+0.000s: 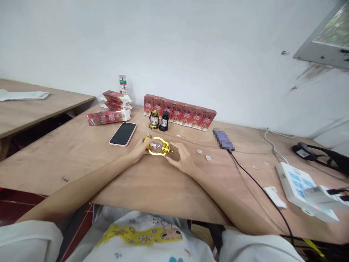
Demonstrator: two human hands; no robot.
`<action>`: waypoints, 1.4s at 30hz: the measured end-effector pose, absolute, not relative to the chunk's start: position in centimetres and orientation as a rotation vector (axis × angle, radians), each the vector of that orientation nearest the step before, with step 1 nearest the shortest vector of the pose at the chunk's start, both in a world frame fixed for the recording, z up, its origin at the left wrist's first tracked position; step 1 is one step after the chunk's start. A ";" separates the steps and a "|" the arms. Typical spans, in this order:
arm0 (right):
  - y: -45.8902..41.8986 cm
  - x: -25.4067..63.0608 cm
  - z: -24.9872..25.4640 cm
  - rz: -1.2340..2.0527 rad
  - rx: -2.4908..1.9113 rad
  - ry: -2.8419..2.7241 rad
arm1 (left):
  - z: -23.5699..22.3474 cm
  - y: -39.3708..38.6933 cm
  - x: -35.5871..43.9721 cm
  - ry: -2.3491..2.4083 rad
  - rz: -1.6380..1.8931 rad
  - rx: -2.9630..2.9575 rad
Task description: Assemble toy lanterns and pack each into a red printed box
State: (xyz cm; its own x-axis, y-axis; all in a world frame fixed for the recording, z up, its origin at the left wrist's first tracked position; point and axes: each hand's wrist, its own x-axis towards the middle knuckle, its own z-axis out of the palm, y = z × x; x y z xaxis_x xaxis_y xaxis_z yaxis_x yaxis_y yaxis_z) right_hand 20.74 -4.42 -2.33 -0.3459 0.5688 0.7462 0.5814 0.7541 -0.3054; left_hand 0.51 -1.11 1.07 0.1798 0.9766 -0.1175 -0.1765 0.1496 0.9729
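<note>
A small gold lantern with a clear globe (156, 146) lies sideways between my hands, just above or on the wooden table. Its base end is in the fingers of my left hand (139, 150), which are closed round it. My right hand (182, 157) is at the top end, thumb and fingers bent about the cap and a thin wire handle. Behind the lantern stand two more upright: a bronze-coloured lantern (154, 119) and a black lantern (164, 121). A phone with a pink edge (123, 134) lies left of my left hand.
Several red printed boxes (178, 112) stand in a row along the wall. Opened red boxes (109, 117) are piled at left, before a small bottle (123, 84). On the right lie a cabled phone (223, 139), small white scraps (208, 157) and a white power strip (302, 189).
</note>
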 end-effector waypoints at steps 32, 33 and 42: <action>-4.2 20.8 -2.6 0.003 -0.944 -2.127 | 1.5 -0.9 0.1 0.987 1.012 1.023; -4.2 20.8 -2.6 0.009 -0.937 -2.113 | 1.5 -0.9 0.1 0.984 1.007 1.021; -4.1 20.9 -2.6 0.107 -0.893 -2.026 | 1.0 -0.6 0.1 0.939 0.988 1.030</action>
State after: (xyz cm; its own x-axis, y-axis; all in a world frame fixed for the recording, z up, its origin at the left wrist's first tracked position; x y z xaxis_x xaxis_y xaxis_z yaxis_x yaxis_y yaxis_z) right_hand 20.91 -4.11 -2.64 -0.3416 0.6281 0.6991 0.5511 0.7365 -0.3924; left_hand 0.11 -0.60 1.00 0.2761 0.9496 -0.1482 -0.1961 0.2066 0.9586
